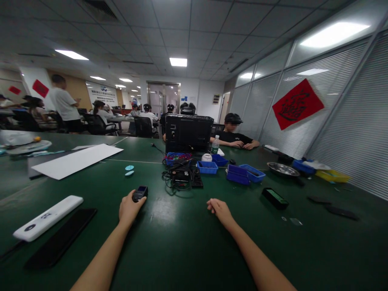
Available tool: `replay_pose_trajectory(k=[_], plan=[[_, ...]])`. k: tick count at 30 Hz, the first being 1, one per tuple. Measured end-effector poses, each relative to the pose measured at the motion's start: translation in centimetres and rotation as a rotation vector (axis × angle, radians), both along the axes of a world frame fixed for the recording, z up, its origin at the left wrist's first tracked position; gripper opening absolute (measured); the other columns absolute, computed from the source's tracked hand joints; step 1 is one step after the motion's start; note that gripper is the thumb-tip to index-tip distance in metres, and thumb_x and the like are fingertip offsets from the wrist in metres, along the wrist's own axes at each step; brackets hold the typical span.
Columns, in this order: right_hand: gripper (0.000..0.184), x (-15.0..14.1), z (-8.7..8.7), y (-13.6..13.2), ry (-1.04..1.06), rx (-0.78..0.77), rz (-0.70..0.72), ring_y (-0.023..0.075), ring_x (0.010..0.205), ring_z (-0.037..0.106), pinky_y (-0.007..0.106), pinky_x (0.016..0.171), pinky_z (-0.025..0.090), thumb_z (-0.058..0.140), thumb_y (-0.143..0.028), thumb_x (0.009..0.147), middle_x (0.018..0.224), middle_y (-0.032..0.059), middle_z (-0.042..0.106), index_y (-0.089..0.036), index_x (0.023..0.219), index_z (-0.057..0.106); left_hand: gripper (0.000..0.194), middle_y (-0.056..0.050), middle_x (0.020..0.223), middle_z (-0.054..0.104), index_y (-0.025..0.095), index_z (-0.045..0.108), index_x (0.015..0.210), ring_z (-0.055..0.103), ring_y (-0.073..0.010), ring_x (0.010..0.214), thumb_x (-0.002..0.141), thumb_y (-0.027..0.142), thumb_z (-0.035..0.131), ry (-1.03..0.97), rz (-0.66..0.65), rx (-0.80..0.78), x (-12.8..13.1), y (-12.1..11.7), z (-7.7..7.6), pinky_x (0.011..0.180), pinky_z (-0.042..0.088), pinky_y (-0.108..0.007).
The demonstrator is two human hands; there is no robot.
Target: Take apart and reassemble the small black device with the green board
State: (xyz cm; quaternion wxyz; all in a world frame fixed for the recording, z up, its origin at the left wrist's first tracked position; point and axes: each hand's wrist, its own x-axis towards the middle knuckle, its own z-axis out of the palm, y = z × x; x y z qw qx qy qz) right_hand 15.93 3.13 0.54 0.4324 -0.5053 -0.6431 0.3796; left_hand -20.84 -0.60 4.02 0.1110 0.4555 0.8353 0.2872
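Note:
My left hand is closed around a small black device with a little dark screen, thumb and fingers on its sides, at the table top. To the right, my right hand rests on the green table with its fingers curled in, and I see nothing in it. Two light-blue oval pieces lie beyond my left hand. Between and beyond both hands sits a tangle of black cables with a black adapter.
At left are a white power strip, a black flat panel and a white sheet. A black monitor-like box, blue bins, a bottle and a metal bowl stand farther off. Someone sits across the table.

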Motion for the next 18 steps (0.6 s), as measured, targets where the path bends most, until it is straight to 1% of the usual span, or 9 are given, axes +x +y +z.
replay_pose_trajectory(k=[3, 5, 7, 8, 10, 11, 13, 15, 18], plan=[[0.048, 1.0, -0.2, 0.4, 0.235, -0.077, -0.136, 0.0068, 0.035, 0.035, 0.020, 0.036, 0.026, 0.038, -0.054, 0.080, 0.041, -0.0043, 0.040, -0.017, 0.052, 0.049, 0.066, -0.014, 0.116, 0.051, 0.019, 0.040, 0.127, 0.053, -0.0278, 0.104, 0.071, 0.052, 0.049, 0.025, -0.028, -0.014, 0.2, 0.0, 0.0, 0.079, 0.045, -0.034], [0.046, 1.6, -0.2, 0.5, 0.421, -0.123, -0.177, 0.0054, 0.029, 0.028, 0.018, 0.032, 0.020, 0.041, -0.056, 0.079, 0.035, -0.0083, 0.027, -0.018, 0.052, 0.045, 0.065, -0.014, 0.116, 0.052, 0.019, 0.040, 0.127, 0.053, -0.0276, 0.104, 0.072, 0.051, 0.048, 0.038, -0.044, -0.009, 0.2, 0.0, -0.1, 0.079, 0.045, -0.034], [0.032, 2.0, 0.3, 0.4, 0.592, -0.155, -0.172, 0.0065, 0.028, 0.031, 0.017, 0.030, 0.019, 0.048, -0.047, 0.077, 0.036, -0.0093, 0.030, -0.018, 0.067, 0.052, 0.064, -0.014, 0.115, 0.054, 0.018, 0.040, 0.127, 0.053, -0.0279, 0.103, 0.073, 0.050, 0.048, 0.044, -0.048, -0.012, 0.2, -0.1, -0.2, 0.080, 0.044, -0.035], [0.022, 2.2, 0.8, 0.2, 0.659, -0.168, -0.147, 0.0086, 0.031, 0.039, 0.017, 0.029, 0.023, 0.052, -0.040, 0.076, 0.040, -0.0077, 0.039, -0.018, 0.079, 0.054, 0.063, -0.014, 0.115, 0.054, 0.017, 0.041, 0.127, 0.053, -0.0283, 0.104, 0.073, 0.050, 0.048, 0.056, -0.044, -0.009, 0.3, -0.1, -0.2, 0.082, 0.044, -0.036], [0.032, 2.1, 2.0, -0.3, 0.769, -0.174, -0.057, 0.0155, 0.054, 0.060, 0.022, 0.038, 0.040, 0.056, -0.025, 0.072, 0.066, 0.0005, 0.061, -0.021, 0.103, 0.050, 0.063, -0.016, 0.121, 0.050, 0.014, 0.039, 0.127, 0.048, -0.0296, 0.110, 0.075, 0.048, 0.047, 0.131, -0.018, 0.061, 0.6, -0.4, 0.1, 0.088, 0.040, -0.038], [0.040, 2.0, 2.6, -0.7, 0.815, -0.168, 0.011, 0.0186, 0.074, 0.064, 0.028, 0.050, 0.048, 0.055, -0.022, 0.072, 0.088, 0.0051, 0.064, -0.023, 0.111, 0.046, 0.063, -0.016, 0.126, 0.045, 0.013, 0.037, 0.129, 0.043, -0.0301, 0.116, 0.076, 0.046, 0.046, 0.186, -0.012, 0.130, 1.0, -0.6, 0.3, 0.093, 0.037, -0.040], [0.039, 1.2, 3.9, -1.4, 0.859, -0.147, 0.118, 0.0208, 0.104, 0.055, 0.038, 0.072, 0.050, 0.046, -0.031, 0.079, 0.120, 0.0084, 0.053, -0.026, 0.118, 0.044, 0.061, -0.015, 0.138, 0.032, 0.013, 0.030, 0.133, 0.027, -0.0285, 0.128, 0.080, 0.041, 0.042, 0.300, -0.045, 0.314, 2.5, -1.3, 0.7, 0.102, 0.026, -0.041], [0.045, -0.2, 4.8, -2.0, 0.808, -0.146, 0.184, 0.0212, 0.116, 0.046, 0.043, 0.082, 0.046, 0.027, -0.049, 0.085, 0.131, 0.0088, 0.044, -0.026, 0.120, 0.043, 0.058, -0.012, 0.141, 0.028, 0.013, 0.025, 0.135, 0.019, -0.0246, 0.131, 0.083, 0.036, 0.039, 0.321, -0.205, 0.435, 5.1, -2.6, 0.9, 0.106, 0.021, -0.039], [0.063, -3.4, 5.5, -2.6, 0.708, -0.122, 0.237, 0.0211, 0.118, 0.043, 0.045, 0.087, 0.041, 0.007, -0.059, 0.084, 0.133, 0.0088, 0.042, -0.026, 0.125, 0.041, 0.057, -0.008, 0.142, 0.027, 0.016, 0.023, 0.137, 0.019, -0.0229, 0.132, 0.084, 0.032, 0.037, 0.271, -0.645, 0.498, 10.9, -5.5, 0.6, 0.107, 0.022, -0.038]])
